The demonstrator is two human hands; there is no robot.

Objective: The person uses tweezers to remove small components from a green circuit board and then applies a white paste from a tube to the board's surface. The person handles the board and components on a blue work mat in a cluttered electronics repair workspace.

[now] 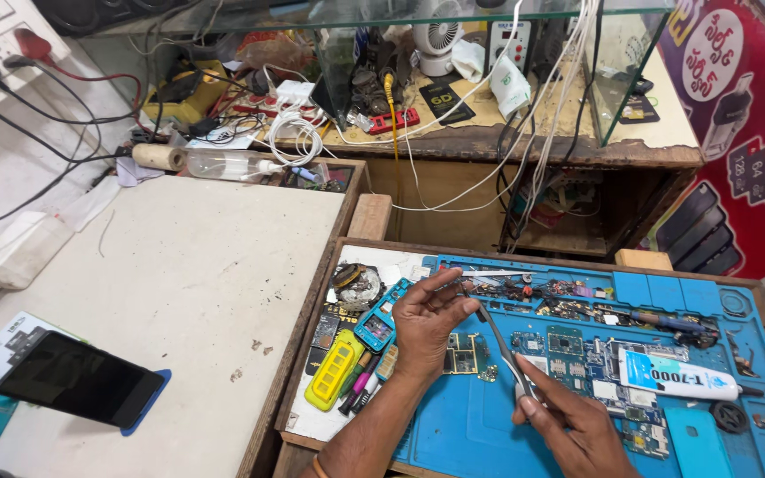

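Observation:
My left hand (428,320) rests palm down on the blue repair mat (480,425), its fingers on a small green circuit board (462,358). My right hand (568,427) grips metal tweezers (499,347) whose tips point up toward the left fingertips. More circuit boards (568,345) lie just right of the tweezers. A cyan phone frame (379,320) sits by the left thumb.
A white glue tube (679,376) lies on the mat at the right. A yellow phone housing (333,373) and pens sit left of my wrist. A black phone (77,379) lies on the white table (188,292). Cables, a small fan (437,35) and a glass case crowd the far bench.

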